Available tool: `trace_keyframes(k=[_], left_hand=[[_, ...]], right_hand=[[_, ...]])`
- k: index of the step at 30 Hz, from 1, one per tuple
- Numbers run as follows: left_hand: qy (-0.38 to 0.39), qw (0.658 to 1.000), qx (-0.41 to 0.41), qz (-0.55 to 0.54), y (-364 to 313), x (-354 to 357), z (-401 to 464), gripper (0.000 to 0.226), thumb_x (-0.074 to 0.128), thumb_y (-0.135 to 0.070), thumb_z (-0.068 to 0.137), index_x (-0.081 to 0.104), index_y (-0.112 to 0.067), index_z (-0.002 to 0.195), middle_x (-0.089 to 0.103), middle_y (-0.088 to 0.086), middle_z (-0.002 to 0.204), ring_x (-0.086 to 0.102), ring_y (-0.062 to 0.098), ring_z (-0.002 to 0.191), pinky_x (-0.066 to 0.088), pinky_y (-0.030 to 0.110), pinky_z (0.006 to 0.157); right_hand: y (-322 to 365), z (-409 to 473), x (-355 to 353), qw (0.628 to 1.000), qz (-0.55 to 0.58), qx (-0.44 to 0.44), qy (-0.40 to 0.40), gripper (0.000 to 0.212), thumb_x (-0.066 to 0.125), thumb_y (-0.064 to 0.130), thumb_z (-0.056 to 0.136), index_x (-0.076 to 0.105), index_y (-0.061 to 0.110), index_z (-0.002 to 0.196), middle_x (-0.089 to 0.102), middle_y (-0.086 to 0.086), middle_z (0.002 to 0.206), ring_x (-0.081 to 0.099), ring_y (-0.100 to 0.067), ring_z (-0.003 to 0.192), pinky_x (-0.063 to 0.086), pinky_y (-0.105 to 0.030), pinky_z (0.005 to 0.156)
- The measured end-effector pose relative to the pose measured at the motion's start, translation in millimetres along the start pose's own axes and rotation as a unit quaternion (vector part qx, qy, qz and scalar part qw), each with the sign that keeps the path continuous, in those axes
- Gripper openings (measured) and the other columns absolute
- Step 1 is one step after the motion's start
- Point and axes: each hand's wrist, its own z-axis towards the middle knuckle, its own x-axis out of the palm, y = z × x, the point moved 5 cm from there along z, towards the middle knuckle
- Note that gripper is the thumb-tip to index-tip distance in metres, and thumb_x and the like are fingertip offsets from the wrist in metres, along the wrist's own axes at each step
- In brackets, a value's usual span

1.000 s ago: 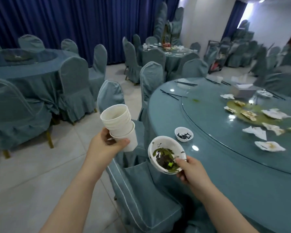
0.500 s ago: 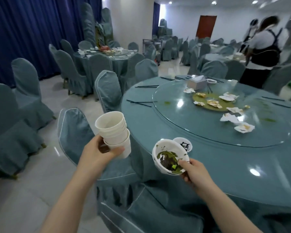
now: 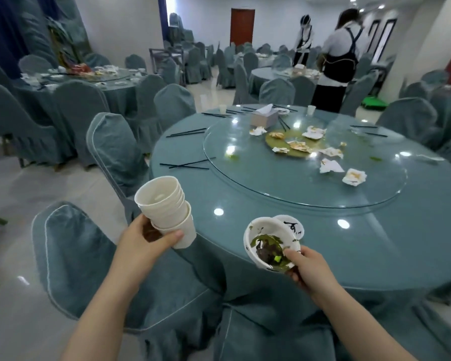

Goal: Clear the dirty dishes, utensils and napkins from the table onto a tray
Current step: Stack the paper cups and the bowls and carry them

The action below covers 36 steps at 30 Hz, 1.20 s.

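The view has turned from the chairs to the whole desk [image 3: 245, 204], so what is left shows: napkins [image 3: 354, 176] and chopsticks [image 3: 185, 165]. The left hand [image 3: 143, 241] is closed round stacked white cups [image 3: 167, 209]; the right hand [image 3: 307, 267] pinches a dirty bowl [image 3: 268, 246] with green leftovers, above the desk edge

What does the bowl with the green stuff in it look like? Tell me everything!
The bowl is small, round and white, and looks like thin paper or plastic. Dark green leafy scraps and sauce smears cling inside it. It is tipped toward the camera. The right hand holds it by its rim, thumb inside, above the table's near edge. A small white dish with dark bits shows right behind it.
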Motion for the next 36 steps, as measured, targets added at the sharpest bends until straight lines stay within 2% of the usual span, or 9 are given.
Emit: trace_keyframes(k=[6,9,14,18,20,23,30,33,36], left_hand=[[0.051,0.999,-0.014,0.005,15,-53,47,0.064,0.09,-0.038,0.051,0.064,-0.028,0.108,0.072,-0.009,0.102,0.068,0.011,0.095,0.053,0.036,0.083],[0.06,0.998,-0.004,0.013,24,-85,72,0.042,0.085,-0.023,0.064,0.064,-0.034,0.1,0.072,-0.016,0.097,0.068,0.004,0.09,0.052,0.03,0.08],[0.103,0.994,0.006,0.019,35,-119,109,0.04,0.083,-0.018,0.068,0.064,-0.033,0.099,0.072,-0.017,0.093,0.067,-0.001,0.087,0.048,0.021,0.073],[0.136,0.991,0.005,0.005,44,-118,133,0.036,0.08,-0.011,0.071,0.061,-0.033,0.093,0.069,-0.029,0.084,0.064,-0.011,0.078,0.045,0.011,0.063],[0.155,0.988,-0.001,-0.001,49,-109,144,0.035,0.08,-0.012,0.072,0.061,-0.033,0.093,0.07,-0.026,0.085,0.064,-0.01,0.08,0.046,0.009,0.064],[0.19,0.982,-0.019,-0.002,55,-89,161,0.037,0.081,-0.013,0.07,0.063,-0.03,0.097,0.072,-0.014,0.092,0.066,-0.003,0.085,0.047,0.02,0.074],[0.242,0.969,-0.027,0.027,64,-32,202,0.037,0.08,-0.007,0.071,0.062,-0.031,0.093,0.071,-0.023,0.085,0.064,-0.009,0.081,0.045,0.016,0.07],[0.25,0.967,-0.036,0.043,70,-1,225,0.036,0.079,-0.005,0.072,0.063,-0.029,0.093,0.071,-0.017,0.087,0.064,-0.008,0.081,0.047,0.012,0.067],[0.262,0.962,-0.056,0.052,79,30,240,0.035,0.076,-0.003,0.074,0.064,-0.025,0.098,0.071,-0.012,0.095,0.065,-0.001,0.087,0.049,0.018,0.075]], right_hand=[[7,2,57,0.999,0.021,0.008,-0.037,0.014,0.054,0.018,0.093,0.065,0.01,0.091,0.059,-0.005,0.055,0.043,-0.01,0.039,0.033,-0.019,0.037],[7,-4,90,0.997,0.035,0.02,-0.065,0.014,0.053,0.019,0.094,0.063,0.009,0.09,0.056,-0.003,0.049,0.041,-0.009,0.036,0.032,-0.018,0.037],[0,-13,143,0.993,0.048,0.031,-0.1,0.017,0.054,0.021,0.094,0.063,0.009,0.087,0.055,-0.003,0.048,0.041,-0.01,0.037,0.032,-0.019,0.037],[-12,-17,163,0.987,0.069,0.045,-0.14,0.018,0.054,0.019,0.093,0.064,0.008,0.082,0.055,-0.005,0.048,0.04,-0.01,0.036,0.03,-0.017,0.036],[-13,-16,161,0.984,0.079,0.049,-0.154,0.018,0.054,0.019,0.093,0.064,0.007,0.083,0.055,-0.006,0.05,0.04,-0.012,0.039,0.03,-0.019,0.038],[-15,-6,147,0.976,0.093,0.049,-0.191,0.019,0.054,0.018,0.093,0.064,0.006,0.084,0.055,-0.006,0.05,0.04,-0.013,0.041,0.03,-0.023,0.042],[-31,41,101,0.956,0.094,0.085,-0.265,0.018,0.052,0.021,0.095,0.062,0.012,0.083,0.056,-0.003,0.048,0.042,-0.011,0.039,0.033,-0.02,0.037],[-40,77,74,0.941,0.112,0.101,-0.303,0.015,0.053,0.022,0.094,0.062,0.014,0.086,0.057,-0.005,0.055,0.044,-0.013,0.044,0.035,-0.023,0.041],[-47,111,47,0.922,0.135,0.101,-0.348,0.014,0.053,0.023,0.095,0.061,0.012,0.091,0.056,-0.007,0.061,0.045,-0.015,0.05,0.035,-0.026,0.046]])
